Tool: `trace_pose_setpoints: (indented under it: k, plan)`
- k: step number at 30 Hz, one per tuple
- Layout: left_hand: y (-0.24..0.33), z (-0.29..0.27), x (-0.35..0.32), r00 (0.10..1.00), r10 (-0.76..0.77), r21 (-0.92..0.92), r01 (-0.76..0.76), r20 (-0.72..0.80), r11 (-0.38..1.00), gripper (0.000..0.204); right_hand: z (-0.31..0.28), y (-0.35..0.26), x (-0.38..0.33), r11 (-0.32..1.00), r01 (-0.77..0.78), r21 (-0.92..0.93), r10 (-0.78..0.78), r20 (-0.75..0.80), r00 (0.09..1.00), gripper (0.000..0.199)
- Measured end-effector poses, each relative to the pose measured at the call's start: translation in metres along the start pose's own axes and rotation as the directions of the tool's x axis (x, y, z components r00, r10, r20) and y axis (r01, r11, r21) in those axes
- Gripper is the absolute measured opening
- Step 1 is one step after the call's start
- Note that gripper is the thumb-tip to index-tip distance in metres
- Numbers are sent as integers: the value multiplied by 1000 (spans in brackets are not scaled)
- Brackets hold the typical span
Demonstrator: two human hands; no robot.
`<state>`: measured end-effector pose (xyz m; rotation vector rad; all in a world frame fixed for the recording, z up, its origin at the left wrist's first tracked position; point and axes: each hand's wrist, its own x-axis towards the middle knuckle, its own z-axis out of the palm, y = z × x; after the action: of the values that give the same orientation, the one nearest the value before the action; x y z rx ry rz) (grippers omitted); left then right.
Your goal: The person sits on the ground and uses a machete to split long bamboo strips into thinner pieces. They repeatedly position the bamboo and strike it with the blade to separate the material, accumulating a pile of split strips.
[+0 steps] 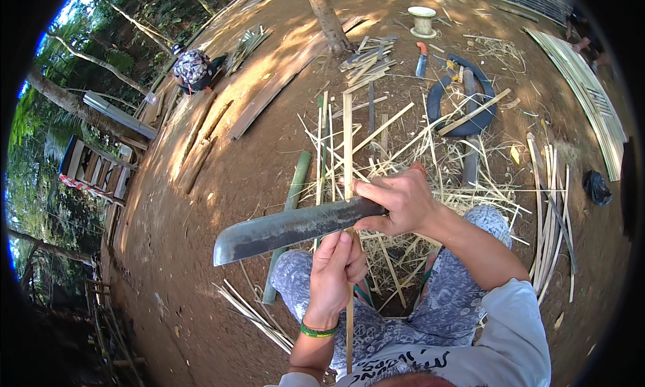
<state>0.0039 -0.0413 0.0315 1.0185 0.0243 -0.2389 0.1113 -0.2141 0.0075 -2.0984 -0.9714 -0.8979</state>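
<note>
My right hand [402, 200] is closed round the base of a machete [289, 229]; its handle is mostly hidden. The broad dark blade points left and lies across a long pale bamboo strip [347, 135]. My left hand [336, 266] pinches that strip just below the blade, thumb on top. The strip runs roughly upright through the picture, from the ground litter ahead down towards my lap. Where the blade crosses it, I cannot tell whether the edge is cutting in. Beneath my hands, thin bamboo shavings [396, 252] lie between my legs.
A green bamboo pole [293, 192] lies left of the strips. Ahead are a dark tyre [485, 121], a knife with an orange handle [421, 61], a white spool [422, 23] and a tree trunk [327, 17]. Split strips [547, 212] lie right. Another person [193, 68] crouches far left.
</note>
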Motion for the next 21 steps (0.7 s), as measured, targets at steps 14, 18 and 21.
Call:
trace_pose_setpoints:
  k: [14,18,21]
  plan:
    - [-13,-3,-20,996,-85,73,82,34,994,49,-22,31,-6,994,-96,-52,95,-22,995,63]
    - [-13,-7,-30,994,-108,100,107,6,989,50,-25,32,-6,993,-119,-16,119,30,992,63]
    - [-14,-14,-39,994,-109,81,108,7,991,50,-19,35,-7,992,-123,17,123,10,992,60]
